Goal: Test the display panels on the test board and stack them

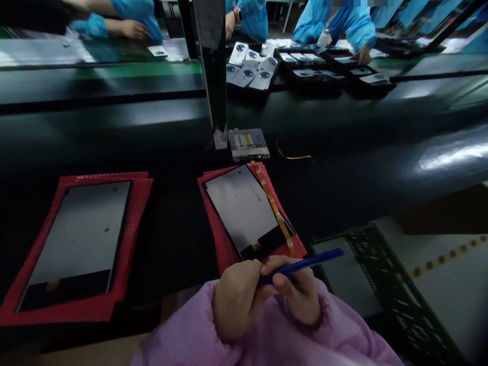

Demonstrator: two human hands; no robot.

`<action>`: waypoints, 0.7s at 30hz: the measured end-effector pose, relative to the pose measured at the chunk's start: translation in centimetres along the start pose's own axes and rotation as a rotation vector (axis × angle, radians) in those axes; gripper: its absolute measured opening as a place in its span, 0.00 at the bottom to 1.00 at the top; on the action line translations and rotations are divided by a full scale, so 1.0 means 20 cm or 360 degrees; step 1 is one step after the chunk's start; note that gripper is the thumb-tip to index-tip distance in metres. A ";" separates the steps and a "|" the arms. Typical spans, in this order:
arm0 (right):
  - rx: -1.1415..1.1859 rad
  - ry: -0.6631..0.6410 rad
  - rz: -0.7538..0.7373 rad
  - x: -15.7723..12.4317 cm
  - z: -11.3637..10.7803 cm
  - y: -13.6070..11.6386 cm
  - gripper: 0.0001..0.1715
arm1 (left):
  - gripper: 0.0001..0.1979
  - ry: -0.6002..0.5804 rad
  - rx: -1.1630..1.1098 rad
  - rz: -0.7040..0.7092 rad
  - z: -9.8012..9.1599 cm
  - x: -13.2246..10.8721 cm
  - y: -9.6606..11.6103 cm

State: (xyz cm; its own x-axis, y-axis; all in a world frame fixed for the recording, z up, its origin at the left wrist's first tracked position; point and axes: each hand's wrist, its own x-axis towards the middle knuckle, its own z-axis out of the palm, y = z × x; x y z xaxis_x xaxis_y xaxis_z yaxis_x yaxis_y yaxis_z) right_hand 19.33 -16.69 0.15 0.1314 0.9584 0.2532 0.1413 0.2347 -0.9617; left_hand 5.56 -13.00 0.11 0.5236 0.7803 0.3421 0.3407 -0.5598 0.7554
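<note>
A blue pen [305,263] slants across in front of my chest, its far end pointing right. My right hand [301,297] pinches it between thumb and fingers. My left hand [237,300] is closed around the pen's near end, close against the right hand; its fingertips are partly hidden. Just beyond both hands lies a flat display panel [240,203], grey-white with a black lower band, turned askew on red bubble-wrap sheets [217,244]. An orange flex cable strip [272,203] runs along the panel's right side. Above it sits a small silver module [248,144] with a yellow label.
Another display panel [82,229] rests on red wrap [127,254] at left. A dark metal post [211,66] rises behind the module. Across the bench, co-workers in blue sleeves handle black trays [312,84] of white parts. A green crate [400,295] stands low at right.
</note>
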 end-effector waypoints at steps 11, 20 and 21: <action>0.0238 0.0973 -0.0042 0.17 -0.22 -0.01 0.16 | 0.26 -0.0109 -0.0669 -0.0822 -0.13 -0.19 -0.08; -0.0485 0.0287 0.0361 0.16 0.00 0.20 0.08 | 0.21 0.0156 -0.0278 -0.0888 -0.06 -0.12 -0.34; -0.0581 0.0293 0.0327 0.16 -0.01 0.21 0.09 | 0.21 0.0148 -0.0274 -0.0881 -0.06 -0.11 -0.35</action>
State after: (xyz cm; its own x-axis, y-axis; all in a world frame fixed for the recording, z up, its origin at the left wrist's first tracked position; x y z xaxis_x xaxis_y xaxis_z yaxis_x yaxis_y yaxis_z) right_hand 20.54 -12.69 -3.07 0.3605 0.9266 0.1071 0.4260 -0.0614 -0.9026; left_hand 1.10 -10.55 -5.26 0.2305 0.9691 -0.0878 0.4084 -0.0144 0.9127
